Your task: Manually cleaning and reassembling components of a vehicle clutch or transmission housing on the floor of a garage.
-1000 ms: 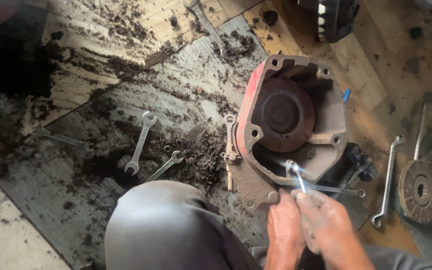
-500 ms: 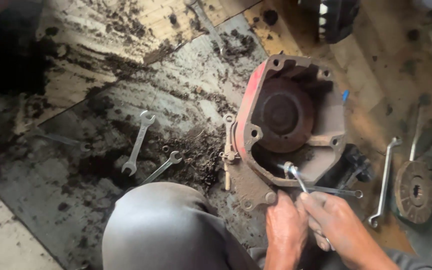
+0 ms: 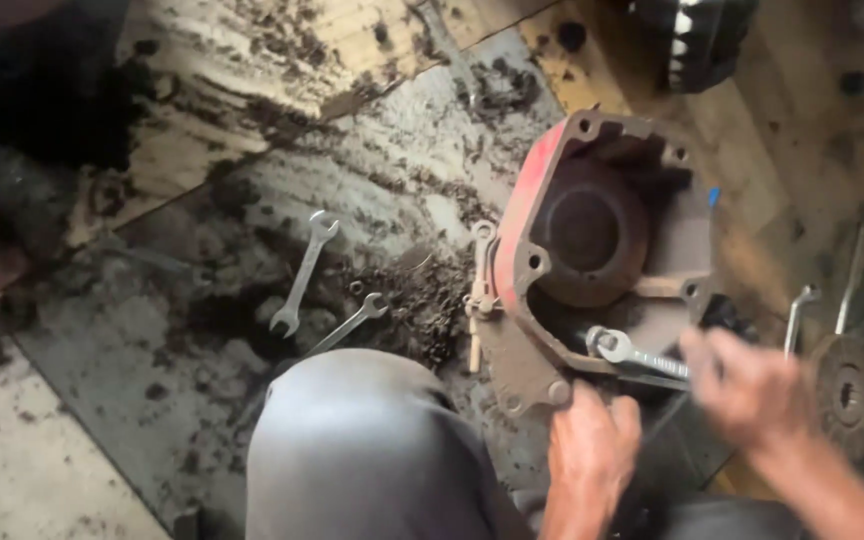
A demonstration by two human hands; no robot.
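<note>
The ring spanner point(image 3: 624, 350) lies across the near lip of the red-edged cast housing point(image 3: 592, 250), its ring end pointing left over the dark opening below the round hub. My right hand point(image 3: 747, 385) grips its shaft, fingers curled tight around the metal; the hand is motion-blurred. My left hand point(image 3: 587, 450) presses against the housing's near flange beside a bolt hole, fingers bent and bearing on the casting, pinching nothing that I can make out.

Change since a second ago: the right hand was close beside the left, near the ring end; it now sits further right along the shaft, and the spanner, then steep, lies nearly flat. I judge this to be a swing of the tool on a fastener at the near edge, though the fastener itself is hidden.

Count, working outward. Housing: one, standing on the dirty grey mat point(image 3: 152, 380). Spanners: one in my grip; two loose open-ended ones on the mat to the left, a longer point(image 3: 302, 272) and a shorter point(image 3: 350, 322); one upright tool point(image 3: 480, 285) leaning at the housing's left edge. To the right, two bent bar tools point(image 3: 797, 315), and one round disc part point(image 3: 852, 392). At the far edge, one dark toothed part point(image 3: 697, 35), cut off by the frame. My knee point(image 3: 372, 450), in grey cloth, fills the near middle. Clumps of black grime are scattered over mat and wooden floor point(image 3: 252, 60).
</note>
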